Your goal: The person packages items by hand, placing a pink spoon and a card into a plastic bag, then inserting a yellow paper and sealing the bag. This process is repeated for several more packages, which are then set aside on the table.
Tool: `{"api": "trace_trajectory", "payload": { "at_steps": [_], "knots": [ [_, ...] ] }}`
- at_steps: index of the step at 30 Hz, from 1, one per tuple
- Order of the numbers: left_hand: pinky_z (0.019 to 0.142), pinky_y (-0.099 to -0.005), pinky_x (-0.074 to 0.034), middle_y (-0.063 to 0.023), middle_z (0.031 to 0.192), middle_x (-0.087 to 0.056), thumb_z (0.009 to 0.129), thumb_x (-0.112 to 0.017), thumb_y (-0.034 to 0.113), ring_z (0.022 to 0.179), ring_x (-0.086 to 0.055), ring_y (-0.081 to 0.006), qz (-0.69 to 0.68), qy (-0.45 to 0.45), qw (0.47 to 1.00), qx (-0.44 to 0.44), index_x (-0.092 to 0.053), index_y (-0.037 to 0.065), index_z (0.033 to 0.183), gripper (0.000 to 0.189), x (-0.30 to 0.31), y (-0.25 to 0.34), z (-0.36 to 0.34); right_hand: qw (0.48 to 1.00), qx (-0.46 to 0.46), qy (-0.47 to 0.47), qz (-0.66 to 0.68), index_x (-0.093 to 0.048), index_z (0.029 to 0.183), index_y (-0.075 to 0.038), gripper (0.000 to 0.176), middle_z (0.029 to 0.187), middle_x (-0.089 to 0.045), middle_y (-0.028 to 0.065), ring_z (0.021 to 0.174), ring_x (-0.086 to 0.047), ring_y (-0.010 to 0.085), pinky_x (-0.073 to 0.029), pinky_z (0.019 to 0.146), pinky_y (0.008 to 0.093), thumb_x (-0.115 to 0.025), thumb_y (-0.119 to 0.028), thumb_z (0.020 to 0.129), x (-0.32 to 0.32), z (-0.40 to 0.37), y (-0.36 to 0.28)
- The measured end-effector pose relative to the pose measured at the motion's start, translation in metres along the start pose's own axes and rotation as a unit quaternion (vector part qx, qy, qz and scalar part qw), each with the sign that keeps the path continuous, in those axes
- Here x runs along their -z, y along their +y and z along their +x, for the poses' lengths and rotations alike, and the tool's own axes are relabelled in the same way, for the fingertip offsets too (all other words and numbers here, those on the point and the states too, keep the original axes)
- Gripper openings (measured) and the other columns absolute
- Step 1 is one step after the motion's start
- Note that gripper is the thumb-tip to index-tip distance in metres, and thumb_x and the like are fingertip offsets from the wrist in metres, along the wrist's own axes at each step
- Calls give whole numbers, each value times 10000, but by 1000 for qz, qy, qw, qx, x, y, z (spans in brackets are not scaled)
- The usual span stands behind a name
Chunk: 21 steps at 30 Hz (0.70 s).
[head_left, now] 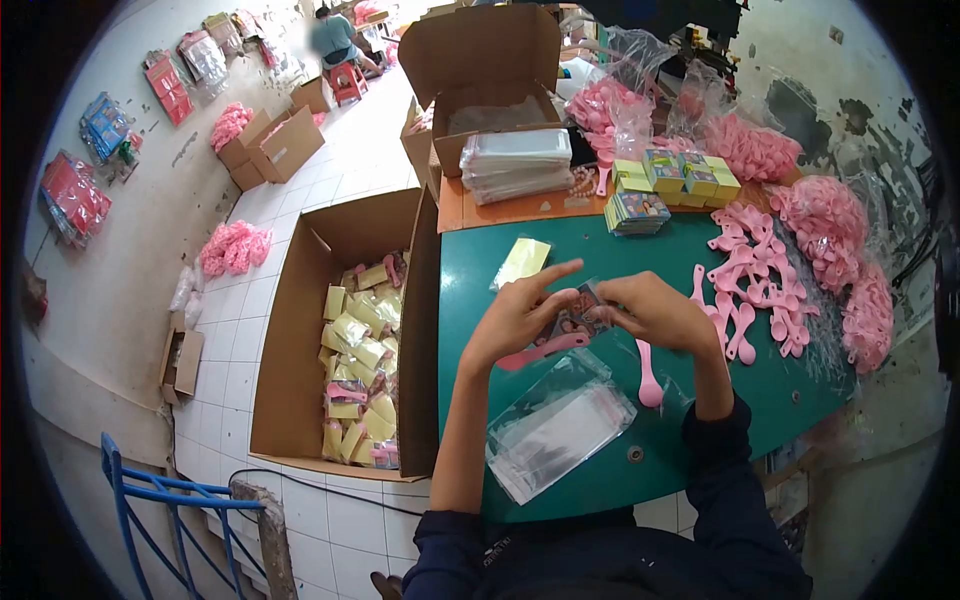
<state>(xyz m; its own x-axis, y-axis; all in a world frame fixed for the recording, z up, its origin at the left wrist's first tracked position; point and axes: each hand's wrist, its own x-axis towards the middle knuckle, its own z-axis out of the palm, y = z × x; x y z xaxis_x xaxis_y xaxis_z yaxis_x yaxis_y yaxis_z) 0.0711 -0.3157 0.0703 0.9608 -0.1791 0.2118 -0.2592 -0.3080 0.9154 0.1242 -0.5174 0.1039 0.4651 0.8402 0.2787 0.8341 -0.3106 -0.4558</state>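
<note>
My left hand (pixel 518 312) and my right hand (pixel 655 308) meet over the green table. Between them is a small printed card (pixel 575 322) that looks to be in clear plastic. My left thumb presses on it, with the index finger stretched out above; my right fingers pinch its right edge. A pink spoon (pixel 543 352) lies just below my left hand. Another pink spoon (pixel 650 385) is under my right hand, bowl towards me. Nearer my body lies a stack of clear plastic bags (pixel 565 440). Beyond my left hand is a yellow card packet (pixel 524 260).
Left of the table (pixel 465 230) stands a large carton (pixel 285 370) of packed yellow packets. Loose pink spoons (pixel 750 270) spread at the right. Stacks of cards (pixel 637 212) and plastic bags (pixel 515 165) line the back. A person (pixel 335 38) sits far off on a red stool.
</note>
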Motion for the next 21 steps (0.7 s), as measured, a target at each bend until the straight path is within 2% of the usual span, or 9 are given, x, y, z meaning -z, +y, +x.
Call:
{"api": "trace_trajectory", "payload": {
  "at_steps": [3,6,7,12,14,15,18,19,21],
  "knots": [
    [543,-300,-445,-129,649,-595,906,-564,253,542,-497,-118,68,-2,997,39,-459,76,1303,448,-3,6,0,996,66,18,50,-569,785,40,158,626,-595,156,502,-581,221,-456,503,314,-626,-105,813,-18,6,20],
    [549,-308,-450,-138,661,-611,908,-562,290,552,-523,-131,49,12,997,66,-416,76,1334,499,-4,8,0,973,-115,-57,193,-624,774,29,149,599,-585,111,483,-554,152,-460,478,287,-658,-116,787,-6,8,14],
    [551,-309,-452,-139,667,-619,909,-561,301,557,-534,-135,25,23,997,71,-409,75,1336,507,-4,7,0,969,-117,-56,208,-663,804,10,130,587,-582,71,488,-542,101,-468,451,262,-675,-115,767,-7,9,18],
    [630,-282,-473,-114,815,-672,913,-555,338,682,-607,-141,10,47,998,30,-438,92,1311,482,1,-22,6,961,-199,17,191,-663,811,10,112,608,-606,52,498,-546,91,-467,427,257,-677,-82,747,-11,12,16],
    [667,-250,-470,-110,916,-659,907,-569,327,741,-581,-107,49,-29,985,160,-468,124,1302,455,13,-20,0,963,-219,44,151,-654,787,12,96,608,-603,50,504,-546,86,-462,432,253,-680,-67,739,-10,10,23],
    [696,-259,-488,-130,1042,-650,902,-579,295,808,-618,-127,61,-23,986,156,-505,96,1259,415,18,-28,-1,960,-213,48,176,-637,765,13,92,603,-592,44,505,-540,83,-454,435,249,-684,-60,734,-10,9,28],
    [763,-306,-499,-120,1063,-655,913,-555,294,895,-641,-191,59,75,995,25,-535,76,1225,382,14,-81,1,951,-182,66,242,-586,706,5,122,592,-556,23,512,-524,77,-429,447,237,-696,-43,720,-8,5,44],
    [904,-360,-445,-122,1144,-620,939,-491,326,1032,-603,-256,163,43,983,69,-563,68,1192,368,14,-82,1,949,-166,75,259,-567,689,-5,141,589,-541,15,516,-518,75,-419,453,232,-700,-41,717,-8,5,47],
    [969,-394,-383,-116,1209,-579,952,-442,358,1133,-534,-274,275,130,952,-4,-566,77,1194,391,2,-122,1,938,-157,73,301,-541,669,-25,174,592,-521,2,528,-510,71,-407,466,225,-708,-42,716,-7,5,50]
  ]
}}
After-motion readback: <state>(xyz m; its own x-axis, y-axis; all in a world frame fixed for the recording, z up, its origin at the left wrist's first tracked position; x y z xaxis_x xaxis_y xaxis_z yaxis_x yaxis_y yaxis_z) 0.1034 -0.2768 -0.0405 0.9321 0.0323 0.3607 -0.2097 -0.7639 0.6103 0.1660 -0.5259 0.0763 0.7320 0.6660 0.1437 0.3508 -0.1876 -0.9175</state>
